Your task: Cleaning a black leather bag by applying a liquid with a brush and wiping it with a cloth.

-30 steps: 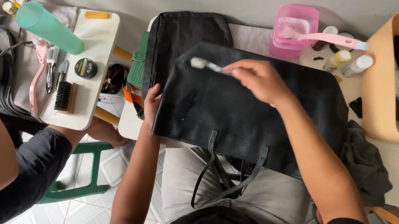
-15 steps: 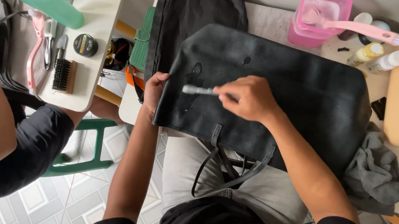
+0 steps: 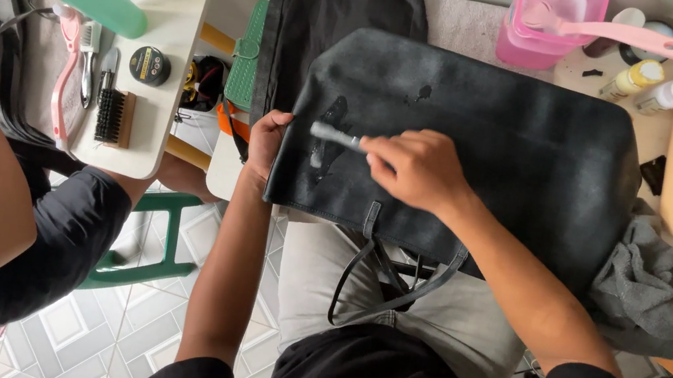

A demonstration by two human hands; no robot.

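One black bag point(image 3: 489, 151): left hand point(image 3: 265, 139) grips its nine-o'clock edge; right hand point(image 3: 413, 167) holds one small brush point(image 3: 334, 135) on it.

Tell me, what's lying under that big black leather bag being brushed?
Behind the black leather bag a second black bag sticks out, and a grey cloth shows at its right edge. Whatever sits directly beneath is covered.
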